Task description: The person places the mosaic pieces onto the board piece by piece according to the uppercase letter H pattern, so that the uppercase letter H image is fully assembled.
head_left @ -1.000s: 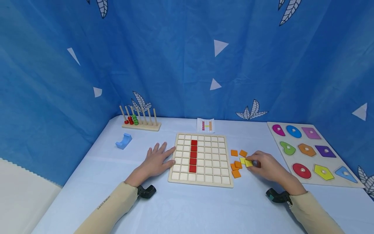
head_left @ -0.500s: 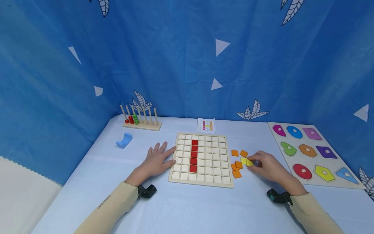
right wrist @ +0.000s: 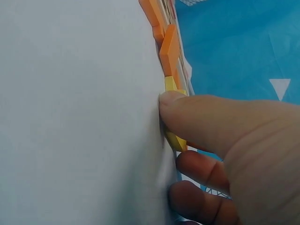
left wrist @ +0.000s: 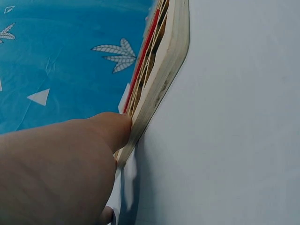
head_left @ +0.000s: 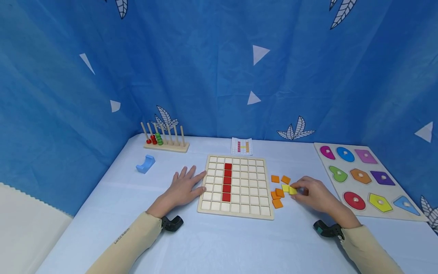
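Note:
A wooden grid board with pale square cells lies in the middle of the table, a column of red tiles in its left part. My left hand rests with spread fingers at the board's left edge; the left wrist view has the thumb touching that edge. To the right of the board, my right hand pinches a yellow square tile between thumb and fingers. Another yellow tile lies beside it. Several orange tiles are scattered between the board and the right hand, some overlapping.
Behind the board lies a printed pattern card. A bead-and-peg counter and a blue curved block stand at the back left. On the right lies a knobbed shape puzzle. Blue curtain hangs behind the table.
The yellow tile in my right hand has shifted slightly and sits a little lower and flatter beside the other yellow tile. My left hand stays at the board's edge.

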Available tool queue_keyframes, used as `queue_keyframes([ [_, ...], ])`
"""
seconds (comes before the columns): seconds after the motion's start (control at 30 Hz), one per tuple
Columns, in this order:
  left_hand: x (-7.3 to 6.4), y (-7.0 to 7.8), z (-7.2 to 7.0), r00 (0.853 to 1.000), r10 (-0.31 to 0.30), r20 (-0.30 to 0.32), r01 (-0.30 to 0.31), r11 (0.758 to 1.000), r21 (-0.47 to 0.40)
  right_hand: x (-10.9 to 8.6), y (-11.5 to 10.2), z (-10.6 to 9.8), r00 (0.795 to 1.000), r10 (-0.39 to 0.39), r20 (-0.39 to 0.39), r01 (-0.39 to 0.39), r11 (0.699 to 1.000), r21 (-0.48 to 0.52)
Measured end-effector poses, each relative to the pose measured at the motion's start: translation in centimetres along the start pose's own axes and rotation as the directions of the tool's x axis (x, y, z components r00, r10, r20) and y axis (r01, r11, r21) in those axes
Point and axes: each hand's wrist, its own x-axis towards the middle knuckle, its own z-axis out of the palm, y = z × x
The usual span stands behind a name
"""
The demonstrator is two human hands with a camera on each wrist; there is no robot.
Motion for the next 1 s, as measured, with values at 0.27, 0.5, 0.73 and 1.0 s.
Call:
queue_keyframes([
  [0.27, -0.02, 0.11, -0.07, 1.000, -0.007, 0.012, 0.007, 1.000, 0.000, -0.08, -0.07, -0.07, 1.000, -0.001, -0.012, 0.001, 1.000, -0.008],
  [0.5, -0.12, 0.02, -0.12, 1.000, -0.005, 0.000, 0.005, 1.000, -0.007, -0.01, -0.16, -0.11, 1.000, 0.011, -0.016, -0.011, 1.000, -0.022],
  [0.73, -0.07, 0.02, -0.04, 1.000, -0.001, -0.005, 0.001, 1.000, -0.002, 0.09, -0.05, -0.12, 1.000, 0.002, -0.014, -0.003, 0.999, -0.034],
  [1.0, 0.09, 0.01, 0.05, 1.000, -0.009, 0.009, 0.008, 1.000, 0.005, 0.12, -0.14, -0.28, 1.000, -0.001, -0.004, 0.001, 0.999, -0.034],
])
